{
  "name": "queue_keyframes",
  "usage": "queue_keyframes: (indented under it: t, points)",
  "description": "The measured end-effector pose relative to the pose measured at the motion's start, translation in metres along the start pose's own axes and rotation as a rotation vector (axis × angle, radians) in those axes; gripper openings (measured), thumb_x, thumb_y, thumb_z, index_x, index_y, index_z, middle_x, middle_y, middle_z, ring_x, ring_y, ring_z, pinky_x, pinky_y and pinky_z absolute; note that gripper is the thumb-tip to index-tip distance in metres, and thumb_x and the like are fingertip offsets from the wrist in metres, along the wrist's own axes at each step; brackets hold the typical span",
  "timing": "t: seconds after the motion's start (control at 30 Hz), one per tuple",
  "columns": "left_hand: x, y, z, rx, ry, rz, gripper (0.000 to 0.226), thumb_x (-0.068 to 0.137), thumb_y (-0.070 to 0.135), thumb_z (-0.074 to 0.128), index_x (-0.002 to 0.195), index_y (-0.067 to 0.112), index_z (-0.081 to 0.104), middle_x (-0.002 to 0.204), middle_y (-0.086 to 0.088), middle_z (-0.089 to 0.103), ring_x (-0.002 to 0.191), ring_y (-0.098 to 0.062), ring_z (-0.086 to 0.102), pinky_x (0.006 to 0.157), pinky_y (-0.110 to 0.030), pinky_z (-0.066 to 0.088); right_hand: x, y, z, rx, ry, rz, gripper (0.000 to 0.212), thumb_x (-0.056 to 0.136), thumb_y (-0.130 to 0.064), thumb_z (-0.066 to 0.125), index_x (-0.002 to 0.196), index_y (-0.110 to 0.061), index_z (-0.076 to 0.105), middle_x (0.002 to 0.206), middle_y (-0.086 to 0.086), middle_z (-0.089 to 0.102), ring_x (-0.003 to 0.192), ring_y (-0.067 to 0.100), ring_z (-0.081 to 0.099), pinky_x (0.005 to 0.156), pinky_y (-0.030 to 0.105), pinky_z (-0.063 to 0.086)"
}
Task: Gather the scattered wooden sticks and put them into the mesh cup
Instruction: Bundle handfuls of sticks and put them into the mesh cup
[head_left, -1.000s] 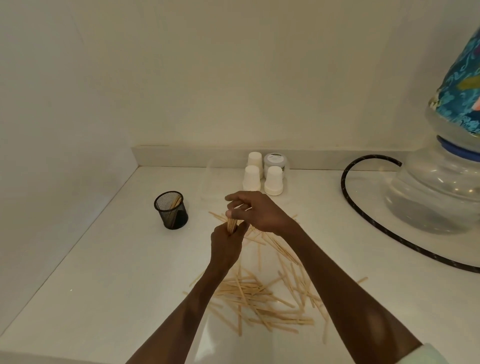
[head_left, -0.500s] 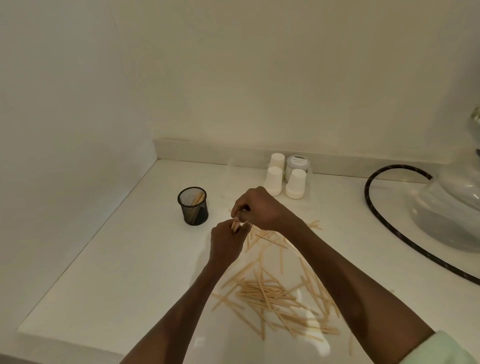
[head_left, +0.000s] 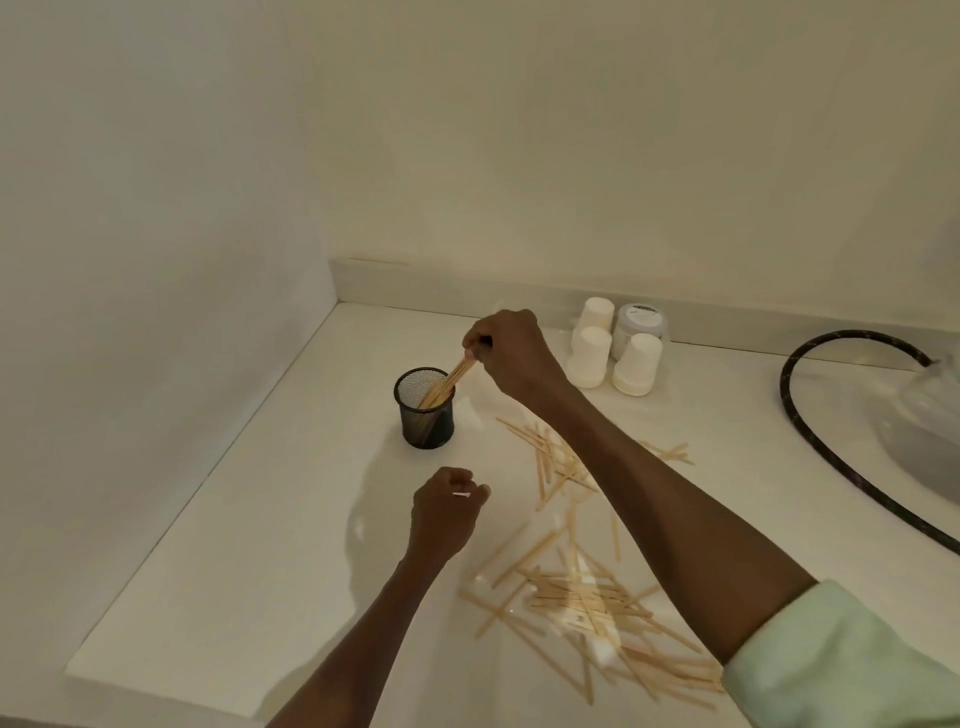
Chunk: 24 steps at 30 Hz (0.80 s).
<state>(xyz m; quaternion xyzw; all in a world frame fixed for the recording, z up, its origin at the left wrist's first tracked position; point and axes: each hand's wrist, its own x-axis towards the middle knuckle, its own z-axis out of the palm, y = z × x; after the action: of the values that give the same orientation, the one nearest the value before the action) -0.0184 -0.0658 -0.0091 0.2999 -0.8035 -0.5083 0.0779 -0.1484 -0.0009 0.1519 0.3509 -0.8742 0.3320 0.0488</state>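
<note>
A black mesh cup (head_left: 427, 423) stands on the white counter (head_left: 260, 545) near the left wall. My right hand (head_left: 511, 353) is above and right of the cup, pinching the top of a bundle of wooden sticks (head_left: 448, 382) whose lower ends are inside the cup. My left hand (head_left: 445, 512) hovers below the cup, loosely curled, with nothing clearly in it. Several loose wooden sticks (head_left: 576, 592) lie scattered on the counter under and left of my right forearm.
Three upturned white paper cups (head_left: 589, 356) and a small lidded jar (head_left: 639, 319) stand by the back wall. A black hose (head_left: 800, 415) curves at the right beside a clear water bottle (head_left: 930, 431). A wall borders the counter on the left.
My right hand took the bundle of sticks out of my left hand and carried it left to the cup. My left hand dropped away toward me. The camera swung left.
</note>
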Motion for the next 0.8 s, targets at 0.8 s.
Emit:
queue_keyframes:
  t: [0.8]
  points:
    - [0.019,0.005,0.005,0.086,-0.131,0.086,0.024,0.084,0.03,0.069,0.101,0.014,0.073,0.102,0.0,0.073,0.097,-0.016,0.065,0.084,-0.025,0.047,0.005,0.069,0.026,-0.091,-0.161,0.123,0.017,0.091,-0.01,0.061,0.101,-0.002,0.072,0.107,0.012,0.072,0.1,0.025,0.065,0.085,0.023,0.044]
